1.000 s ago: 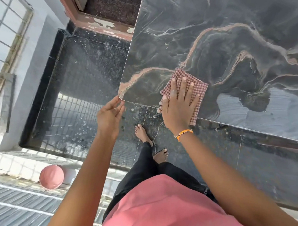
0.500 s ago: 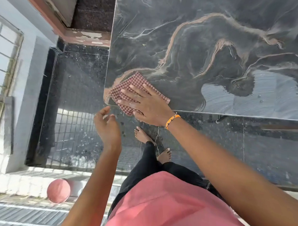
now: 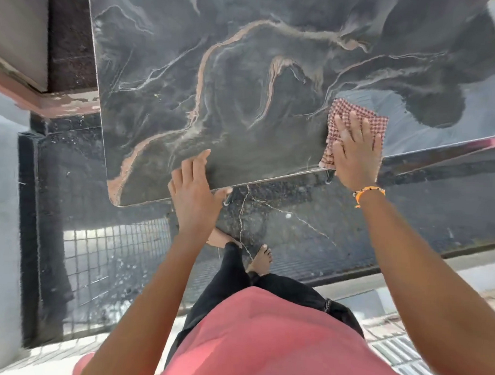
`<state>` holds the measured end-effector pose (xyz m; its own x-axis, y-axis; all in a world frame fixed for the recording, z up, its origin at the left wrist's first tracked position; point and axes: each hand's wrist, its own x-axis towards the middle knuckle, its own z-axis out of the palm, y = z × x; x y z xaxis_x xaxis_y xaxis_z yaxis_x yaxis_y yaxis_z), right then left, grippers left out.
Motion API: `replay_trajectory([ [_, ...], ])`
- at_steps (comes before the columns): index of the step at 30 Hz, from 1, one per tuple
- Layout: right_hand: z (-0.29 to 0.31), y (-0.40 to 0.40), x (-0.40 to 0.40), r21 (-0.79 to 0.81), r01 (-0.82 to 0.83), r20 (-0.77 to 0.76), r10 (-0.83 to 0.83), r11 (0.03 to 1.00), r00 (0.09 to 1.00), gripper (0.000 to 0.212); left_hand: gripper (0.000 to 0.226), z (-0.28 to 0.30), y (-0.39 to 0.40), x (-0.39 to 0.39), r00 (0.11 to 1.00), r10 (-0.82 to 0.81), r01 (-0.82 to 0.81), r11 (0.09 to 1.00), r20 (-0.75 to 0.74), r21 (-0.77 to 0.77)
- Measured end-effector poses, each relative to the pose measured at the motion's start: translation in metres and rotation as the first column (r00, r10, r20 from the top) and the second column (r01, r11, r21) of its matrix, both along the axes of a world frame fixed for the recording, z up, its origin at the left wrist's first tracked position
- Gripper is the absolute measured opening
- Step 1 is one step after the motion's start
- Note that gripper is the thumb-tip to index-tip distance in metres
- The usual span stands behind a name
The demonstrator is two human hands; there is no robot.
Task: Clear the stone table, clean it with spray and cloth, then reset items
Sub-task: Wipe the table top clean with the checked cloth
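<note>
The dark stone table [image 3: 244, 96] with pale and rust veins fills the upper part of the view, its top bare. A red-and-white checked cloth [image 3: 357, 112] lies near the table's front edge at the right. My right hand [image 3: 355, 155] presses flat on the cloth with straight, spread fingers, the palm over the edge. My left hand [image 3: 195, 190] rests on the front edge to the left, fingers straight on the top and thumb along the rim.
Below the table is a dark speckled floor [image 3: 295, 226] with a pale crack. My bare feet [image 3: 261, 261] stand close to the front edge. A pale wall [image 3: 1, 205] and a step with peeling paint [image 3: 60, 102] lie at the left.
My right hand has slid the cloth from the table's front left corner rightward along the front edge. My left hand has come up from below the corner onto the edge.
</note>
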<state>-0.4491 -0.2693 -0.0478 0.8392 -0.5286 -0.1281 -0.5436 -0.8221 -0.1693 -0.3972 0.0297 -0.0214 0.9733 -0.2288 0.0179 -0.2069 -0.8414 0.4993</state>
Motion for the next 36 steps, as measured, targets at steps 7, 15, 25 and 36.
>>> replay_trajectory([
  [7, -0.005, 0.121, 0.021, 0.083, -0.122, 0.041, 0.119, 0.989, 0.992, 0.059, 0.086, -0.004, -0.008, 0.001, 0.999, 0.039, -0.038, 0.997, -0.001, 0.061],
  [15, -0.001, 0.099, 0.043, 0.021, -0.580, 0.029, 0.580, 0.814, 0.814, 0.051, 0.078, -0.003, -0.048, -0.014, 0.988, -0.153, 0.147, 0.972, 0.020, 0.183],
  [25, -0.007, -0.106, -0.014, 0.024, 0.094, 0.053, -0.096, 0.995, 0.994, 0.051, 0.073, -0.003, -0.122, -0.026, 0.926, -0.377, 0.362, 0.904, 0.025, 0.229],
  [36, -0.010, 0.018, -0.012, 0.101, -0.129, 0.058, 0.124, 0.986, 0.991, 0.055, 0.079, -0.007, -0.154, -0.019, 0.927, -0.370, 0.346, 0.909, 0.068, 0.231],
])
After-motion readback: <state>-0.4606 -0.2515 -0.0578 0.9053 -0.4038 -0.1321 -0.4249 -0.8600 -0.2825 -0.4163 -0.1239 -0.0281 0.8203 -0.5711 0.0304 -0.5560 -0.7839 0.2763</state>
